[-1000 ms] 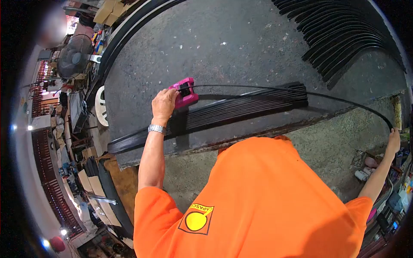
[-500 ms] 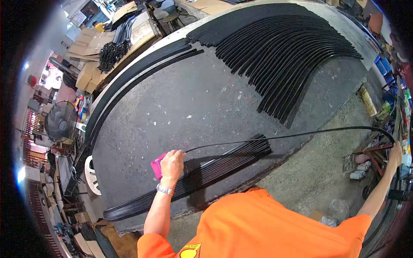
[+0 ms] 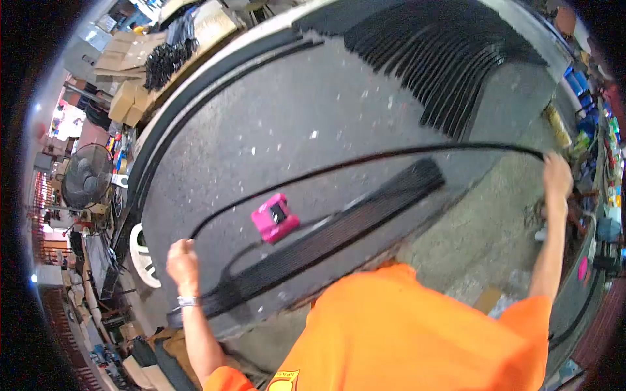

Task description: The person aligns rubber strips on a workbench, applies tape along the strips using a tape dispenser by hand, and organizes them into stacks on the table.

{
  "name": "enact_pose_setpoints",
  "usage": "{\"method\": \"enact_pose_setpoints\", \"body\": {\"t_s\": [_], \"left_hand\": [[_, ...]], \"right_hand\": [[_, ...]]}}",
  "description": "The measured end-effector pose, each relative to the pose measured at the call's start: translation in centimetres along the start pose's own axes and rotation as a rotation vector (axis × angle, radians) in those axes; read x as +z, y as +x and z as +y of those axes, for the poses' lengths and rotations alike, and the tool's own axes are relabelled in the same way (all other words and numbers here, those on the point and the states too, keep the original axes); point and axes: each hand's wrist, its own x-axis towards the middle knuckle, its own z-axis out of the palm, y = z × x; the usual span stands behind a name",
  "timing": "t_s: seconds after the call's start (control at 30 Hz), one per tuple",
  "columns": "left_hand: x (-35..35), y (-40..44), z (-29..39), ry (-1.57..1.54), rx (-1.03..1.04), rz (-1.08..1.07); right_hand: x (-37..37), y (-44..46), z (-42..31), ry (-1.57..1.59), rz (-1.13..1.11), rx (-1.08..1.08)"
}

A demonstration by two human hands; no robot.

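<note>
Strip (image 3: 365,158) bows over the table (image 3: 228,137), left hand (image 3: 183,266) and right hand (image 3: 557,176) each closed round it, pink tool (image 3: 264,223) on its near side; imo keep both grips even so it doesn't twist

The orange T-shirt (image 3: 417,326) has a little yellow patch (image 3: 284,383) on it. Small letters go along the top of the patch. They look like "APAS", but they are blurry, so the whole word is too hard to read. The patch's bottom is out of view.
</note>
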Motion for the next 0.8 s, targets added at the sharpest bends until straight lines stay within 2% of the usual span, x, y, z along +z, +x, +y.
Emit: {"method": "enact_pose_setpoints", "body": {"t_s": [0.03,0.07,0.1,0.13,0.17,0.2,0.23,0.27,0.3,0.37,0.5,0.6,0.8], "left_hand": [[-0.1,-1.5,-6.3,0.101,-0.020,-0.009],[-3.0,-2.8,-10.2,0.135,-0.172,-0.106],[-6.2,-3.7,-14.0,0.170,-0.326,-0.191],[-7.6,-5.9,-21.5,0.326,-0.381,-0.240],[-9.7,-8.9,-28.2,0.281,-0.318,-0.115],[-13.7,-10.8,-31.8,0.425,-0.396,-0.232],[-17.1,-13.6,-37.7,0.466,-0.466,-0.275],[-19.7,-17.8,-46.5,0.633,-0.287,-0.251],[-22.7,-20.4,-50.0,0.698,-0.347,-0.295],[-24.2,-24.1,-51.3,0.791,-0.522,-0.396],[-21.6,-28.7,-51.0,0.861,-0.708,-0.545],[-19.2,-30.7,-50.7,0.862,-0.747,-0.601],[-17.4,-32.1,-50.6,0.856,-0.760,-0.661]], "right_hand": [[-2.1,-0.4,-7.2,0.062,-0.041,-0.063],[-3.6,-1.7,-14.0,0.163,0.010,-0.116],[-2.7,-2.6,-19.2,0.291,0.126,-0.282],[-3.7,-4.1,-25.7,0.445,0.255,-0.352],[-7.3,-5.7,-32.0,0.448,0.103,-0.396],[-9.4,-7.4,-37.3,0.594,0.189,-0.516],[-10.9,-9.1,-42.5,0.673,0.150,-0.576],[-13.0,-10.9,-47.4,0.840,0.165,-0.629],[-14.7,-12.6,-51.7,0.950,0.172,-0.705],[-19.4,-15.9,-58.1,1.066,0.177,-0.863],[-24.2,-21.3,-66.8,1.281,0.189,-0.957],[-25.4,-23.0,-69.4,1.277,0.190,-0.995],[-24.7,-23.4,-70.1,1.199,0.109,-1.045]]}}
